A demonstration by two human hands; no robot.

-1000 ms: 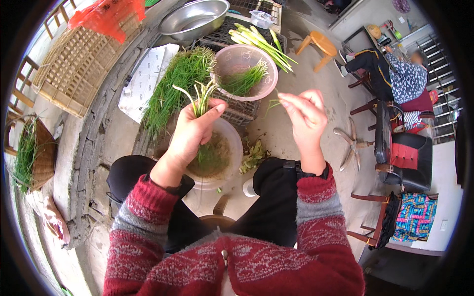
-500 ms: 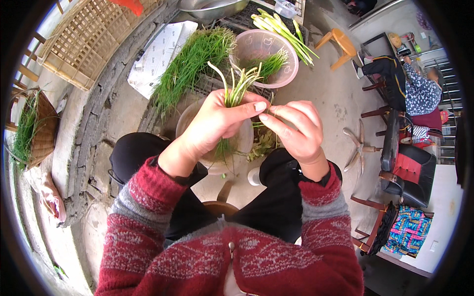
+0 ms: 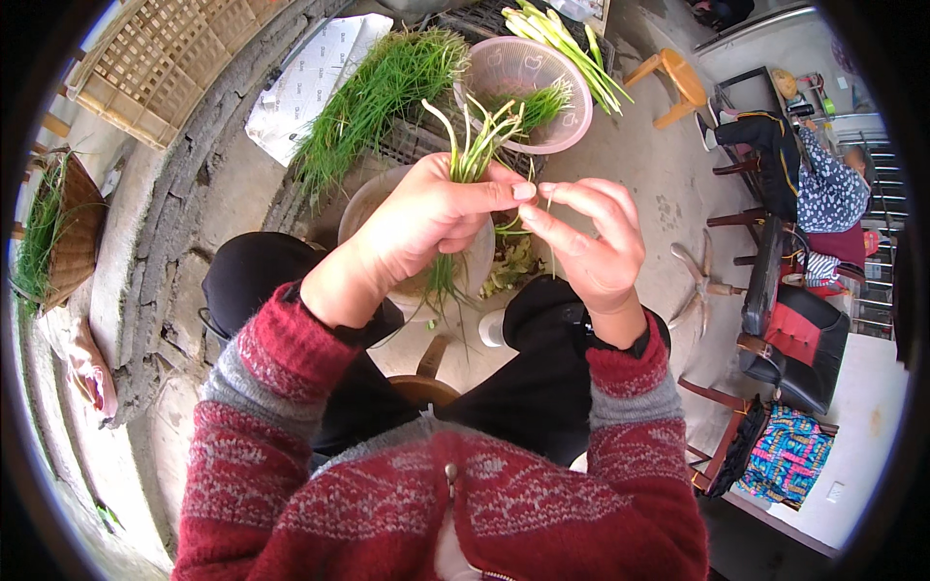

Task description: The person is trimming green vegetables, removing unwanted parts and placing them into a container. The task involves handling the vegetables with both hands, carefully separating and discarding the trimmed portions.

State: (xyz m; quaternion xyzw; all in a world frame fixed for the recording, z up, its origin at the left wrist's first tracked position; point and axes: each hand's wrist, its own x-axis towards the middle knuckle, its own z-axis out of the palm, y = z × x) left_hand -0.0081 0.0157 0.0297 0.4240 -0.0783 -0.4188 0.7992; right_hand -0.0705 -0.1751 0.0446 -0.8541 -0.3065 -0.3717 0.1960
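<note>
My left hand [image 3: 421,213] is closed around a small bunch of chives [image 3: 473,145], pale ends upward, with green leaves hanging below the fist. Beside it, my right hand [image 3: 601,247] pinches a thin strand [image 3: 552,228] between thumb and fingertips, close to my left thumb. Under my hands stands a round basin [image 3: 356,208], partly hidden by the left arm. Yellowish scraps [image 3: 513,261] lie to its right. Past my hands, a pink colander [image 3: 573,136] holds a smaller bunch of greens, and a large heap of chives [image 3: 383,97] lies to its left.
Long pale green stalks [image 3: 557,44] lie behind the colander. At the left are a stone step, a woven basket of greens [image 3: 73,232] and a large bamboo rack [image 3: 174,68]. An orange stool [image 3: 683,82], chairs and a seated person [image 3: 828,179] are at the right.
My right hand has drawn slightly away from my left, and a thin strand now hangs from its fingertips. The bunch stays in my left hand. The whole view has shifted slightly.
</note>
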